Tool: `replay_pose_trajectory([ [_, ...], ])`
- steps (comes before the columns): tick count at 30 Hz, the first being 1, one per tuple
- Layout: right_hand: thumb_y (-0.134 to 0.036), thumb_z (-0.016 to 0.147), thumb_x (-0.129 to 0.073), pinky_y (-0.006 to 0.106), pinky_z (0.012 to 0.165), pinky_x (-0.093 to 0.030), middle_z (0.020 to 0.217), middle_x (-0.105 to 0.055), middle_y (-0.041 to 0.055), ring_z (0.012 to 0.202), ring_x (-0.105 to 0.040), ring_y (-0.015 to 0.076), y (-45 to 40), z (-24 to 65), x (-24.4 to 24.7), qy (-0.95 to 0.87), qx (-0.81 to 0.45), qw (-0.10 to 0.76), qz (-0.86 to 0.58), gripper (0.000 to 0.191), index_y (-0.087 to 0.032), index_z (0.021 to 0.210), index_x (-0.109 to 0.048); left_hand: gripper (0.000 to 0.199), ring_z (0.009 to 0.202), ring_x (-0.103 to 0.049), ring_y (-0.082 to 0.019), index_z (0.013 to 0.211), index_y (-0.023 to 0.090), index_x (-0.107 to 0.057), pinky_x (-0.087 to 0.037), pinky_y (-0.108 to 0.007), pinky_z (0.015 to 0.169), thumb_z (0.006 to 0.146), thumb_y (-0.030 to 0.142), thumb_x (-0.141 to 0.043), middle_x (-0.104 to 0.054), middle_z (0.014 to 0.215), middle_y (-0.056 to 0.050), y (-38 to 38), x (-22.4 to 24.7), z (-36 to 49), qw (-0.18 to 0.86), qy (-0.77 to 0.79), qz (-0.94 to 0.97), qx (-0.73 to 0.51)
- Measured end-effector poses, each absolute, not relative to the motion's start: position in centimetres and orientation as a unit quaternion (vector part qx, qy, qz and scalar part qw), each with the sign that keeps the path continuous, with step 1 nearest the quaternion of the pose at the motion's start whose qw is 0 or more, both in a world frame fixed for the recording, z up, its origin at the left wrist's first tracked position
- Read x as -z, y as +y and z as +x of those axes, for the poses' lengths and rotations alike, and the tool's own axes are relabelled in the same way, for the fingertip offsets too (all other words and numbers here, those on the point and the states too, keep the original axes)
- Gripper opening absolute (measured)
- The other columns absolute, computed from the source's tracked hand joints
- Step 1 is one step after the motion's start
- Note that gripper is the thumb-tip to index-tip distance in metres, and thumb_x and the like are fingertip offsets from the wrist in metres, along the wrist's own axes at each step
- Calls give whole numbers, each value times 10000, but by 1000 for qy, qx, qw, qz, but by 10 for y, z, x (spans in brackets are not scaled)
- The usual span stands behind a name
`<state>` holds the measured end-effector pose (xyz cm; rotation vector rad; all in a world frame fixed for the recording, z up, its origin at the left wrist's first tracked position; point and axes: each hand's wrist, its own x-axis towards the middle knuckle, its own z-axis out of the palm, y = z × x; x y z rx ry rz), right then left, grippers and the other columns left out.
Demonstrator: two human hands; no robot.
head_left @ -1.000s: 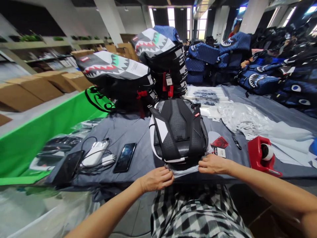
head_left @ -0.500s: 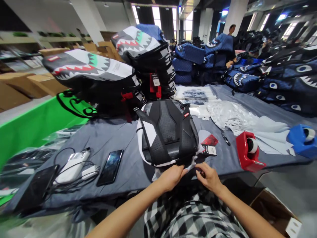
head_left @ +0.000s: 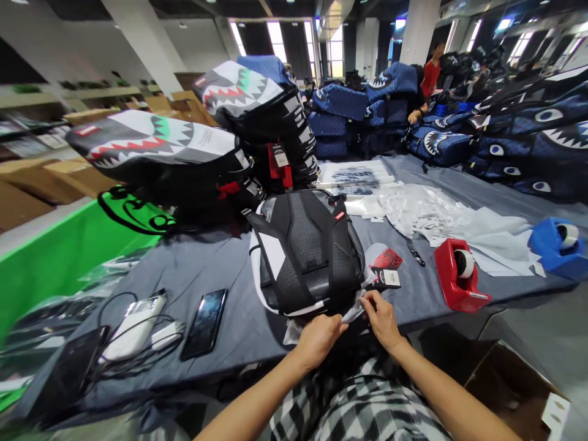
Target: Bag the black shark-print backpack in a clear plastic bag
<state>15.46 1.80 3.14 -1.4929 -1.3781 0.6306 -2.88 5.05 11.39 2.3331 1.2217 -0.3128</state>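
Nearest, the left hand [head_left: 321, 335] and right hand [head_left: 381, 320] pinch a crumpled translucent film [head_left: 353, 311] narrowly — probably to keep it firm from both sides. It lies between their fingertips, and the backpack [head_left: 305, 236] rests beyond at eleven o'clock, straps up, likely near the table [head_left: 248, 269] edge for easy reach. Farther out, a red tape dispenser [head_left: 452, 285] sits towards three o'clock, shark-print bags [head_left: 184, 144] at ten.

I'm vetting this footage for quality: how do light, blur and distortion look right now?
In the head view, the far windows glare almost white; in the head view, cardboard boxes at left look smeared and stretched; the head view's central backpack is fairly crisp.
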Motion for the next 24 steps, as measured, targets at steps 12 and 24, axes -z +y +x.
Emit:
replay_pose_trajectory([
  [12,-409,944,-428,233,491,-469,730,-533,-8,584,-524,132,27,142,-31,-538,-267,520,-608,209,-223,893,-509,227,908,-725,-223,980,240,-655,-422,-247,688,1005,357,-462,-758,895,-57,46,-102,-26,203,473,848,124],
  [24,-545,861,-530,220,405,-452,591,-473,-58,470,-519,120,27,147,-36,-481,-386,526,-586,318,-228,836,-513,190,866,-725,-198,948,242,-643,-350,-239,622,998,328,-481,-759,865,-31,49,-92,-29,197,466,854,117],
])
